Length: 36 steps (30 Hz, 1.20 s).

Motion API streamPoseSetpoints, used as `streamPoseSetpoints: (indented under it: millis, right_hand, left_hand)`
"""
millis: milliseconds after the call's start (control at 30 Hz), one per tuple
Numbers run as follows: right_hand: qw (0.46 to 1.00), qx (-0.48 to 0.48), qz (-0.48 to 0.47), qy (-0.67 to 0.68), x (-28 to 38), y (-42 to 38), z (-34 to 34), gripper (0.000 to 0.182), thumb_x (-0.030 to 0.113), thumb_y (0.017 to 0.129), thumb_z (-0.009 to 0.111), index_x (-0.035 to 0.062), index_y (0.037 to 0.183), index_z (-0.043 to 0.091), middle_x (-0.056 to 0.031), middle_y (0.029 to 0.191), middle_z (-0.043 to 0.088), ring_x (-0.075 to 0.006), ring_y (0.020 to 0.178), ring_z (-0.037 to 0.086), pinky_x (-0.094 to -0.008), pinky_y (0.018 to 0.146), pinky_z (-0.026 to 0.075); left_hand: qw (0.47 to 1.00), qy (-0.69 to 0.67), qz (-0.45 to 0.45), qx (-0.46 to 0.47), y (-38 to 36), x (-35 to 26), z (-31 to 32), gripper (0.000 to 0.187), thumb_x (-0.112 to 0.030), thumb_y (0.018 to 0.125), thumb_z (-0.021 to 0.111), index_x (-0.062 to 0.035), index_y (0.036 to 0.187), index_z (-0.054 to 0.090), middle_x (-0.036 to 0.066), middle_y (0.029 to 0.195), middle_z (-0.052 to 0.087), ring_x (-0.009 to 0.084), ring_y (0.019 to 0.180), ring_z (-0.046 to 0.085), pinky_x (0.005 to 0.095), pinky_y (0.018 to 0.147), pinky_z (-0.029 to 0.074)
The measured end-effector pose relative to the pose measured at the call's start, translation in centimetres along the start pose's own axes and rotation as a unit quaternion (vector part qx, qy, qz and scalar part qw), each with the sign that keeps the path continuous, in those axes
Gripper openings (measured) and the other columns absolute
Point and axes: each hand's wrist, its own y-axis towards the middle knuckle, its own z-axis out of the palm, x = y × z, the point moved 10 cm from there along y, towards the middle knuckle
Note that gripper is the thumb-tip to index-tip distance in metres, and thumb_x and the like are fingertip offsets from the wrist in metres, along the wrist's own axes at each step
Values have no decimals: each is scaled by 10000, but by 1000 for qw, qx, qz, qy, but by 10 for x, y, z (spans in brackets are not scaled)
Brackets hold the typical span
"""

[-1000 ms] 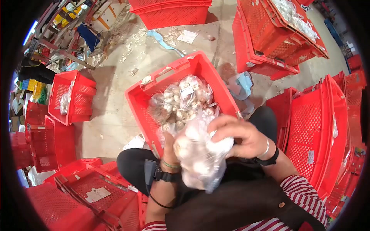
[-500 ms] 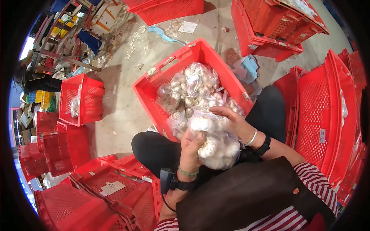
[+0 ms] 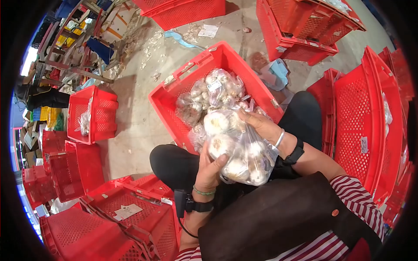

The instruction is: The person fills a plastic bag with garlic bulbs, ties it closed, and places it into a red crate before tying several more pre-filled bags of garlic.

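A clear plastic bag of garlic bulbs (image 3: 237, 150) is held up above my lap, close to the near side of a red crate. My left hand (image 3: 210, 168) grips its lower left side, thumb pressed on the plastic. On the upper right, my right hand (image 3: 263, 129) is closed on the same bag with the thumb on top. Beyond the bag, the red crate (image 3: 167, 102) stands on the floor between my knees. Inside it lie several more bags of garlic (image 3: 222, 87), one with a white label. The held bag hides part of them.
Stacked red crates (image 3: 359, 117) rise close on my right, and others (image 3: 126, 213) stand at my lower left. A smaller red crate (image 3: 104, 115) with a bag inside sits to the left. Blue cloth (image 3: 278, 71), paper (image 3: 209, 31) and garlic skins litter the floor.
The bag has been turned and raised slightly, so its bulbs now face differently. My right hand has shifted down its right side, and my left hand has moved slightly left and lower.
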Motion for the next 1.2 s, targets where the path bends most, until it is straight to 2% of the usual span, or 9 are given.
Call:
streamPoseSetpoints:
  millis: [67,167,267,333,433,533,967,1033,1200]
  right_hand:
    - [999,-22,12,24,3,-5,8,445,381,900,565,24,1164,541,-32,986,597,-99,879,584,-250,773,480]
    - [986,48,35,157,-2,-12,27,557,323,861,636,17,1282,437,-84,1123,568,-149,1035,555,-288,870,459]
    - [981,76,-93,-152,3,-16,31,839,138,774,725,79,1416,189,-134,1266,470,-188,1144,487,-305,910,437]
    - [991,58,-53,-109,-1,-15,23,807,137,783,715,76,1408,209,-135,1243,485,-187,1131,497,-308,903,442]
    - [998,24,-21,-59,0,-11,21,709,136,803,695,45,1368,277,-125,1184,521,-178,1067,546,-312,866,473]
    - [999,-12,-43,32,0,-1,5,582,119,833,658,20,1317,351,-119,1157,544,-174,1002,589,-290,819,512]
    - [998,-29,-44,43,-1,1,1,529,144,905,564,20,1353,311,-117,1179,547,-176,1016,587,-284,815,511]
    - [995,-67,-58,34,3,1,-5,548,160,907,567,16,1358,291,-121,1191,536,-175,1022,581,-281,809,510]
    - [994,-64,-89,14,7,-5,-1,597,178,904,577,16,1377,251,-139,1235,500,-176,1068,552,-291,845,490]
  left_hand:
    - [995,-1,3,-97,1,3,-16,515,-158,852,635,3,1279,395,114,1150,553,204,1011,577,325,850,484]
    - [992,4,56,-117,11,-4,-31,418,-199,884,591,8,1222,458,118,1074,593,184,906,621,309,767,533]
    - [992,-5,69,-108,14,-9,-33,480,-260,871,603,11,1237,451,130,1091,589,205,932,617,335,790,530]
    - [993,-20,65,-99,14,-11,-27,531,-290,855,621,14,1251,441,138,1118,581,224,968,608,353,823,519]
    - [975,-194,-22,-107,9,-2,-10,664,-335,801,666,20,1293,395,155,1180,553,260,1060,568,391,906,470]
    - [993,-110,33,-5,4,-12,0,748,-224,799,661,27,1370,248,171,1304,440,267,1166,489,384,970,411]
    - [992,-75,80,-61,14,-15,-4,683,-161,826,641,-13,1364,247,163,1284,445,244,1154,484,361,959,411]
    - [977,-52,142,-150,10,-23,-16,657,-107,821,642,-51,1362,273,140,1261,449,214,1129,478,339,946,408]
    - [984,79,141,-78,11,-27,6,627,-37,794,670,-69,1325,338,88,1158,489,166,1036,498,299,905,422]
